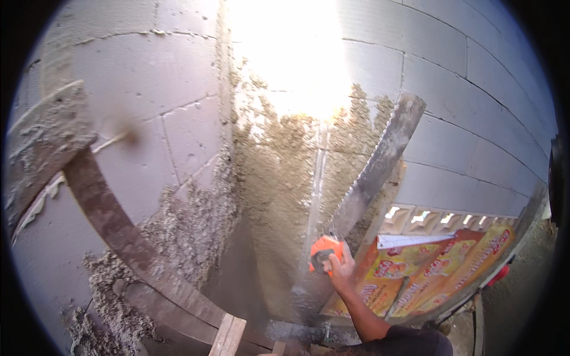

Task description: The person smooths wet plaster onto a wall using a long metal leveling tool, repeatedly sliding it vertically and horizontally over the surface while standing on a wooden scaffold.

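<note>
My right hand (341,268) reaches in from the lower right, fingers closed round the orange and black handle of a handsaw (375,171). The wide grey blade points up and to the right, with its toothed edge on the left side. Behind it is wet, rough mortar (276,172) on the block wall; I cannot tell whether the blade touches it. A thin straight vertical strip (317,184) is set in the mortar left of the saw. My left hand does not show.
A bare block wall (154,77) stands at left, mortar clumps (184,237) low on it. A long curved-looking board (127,237) crosses the lower left, near a wood end (228,333). Right are vent blocks (418,218) and a yellow-red printed sheet (409,270). Glare whitens the top.
</note>
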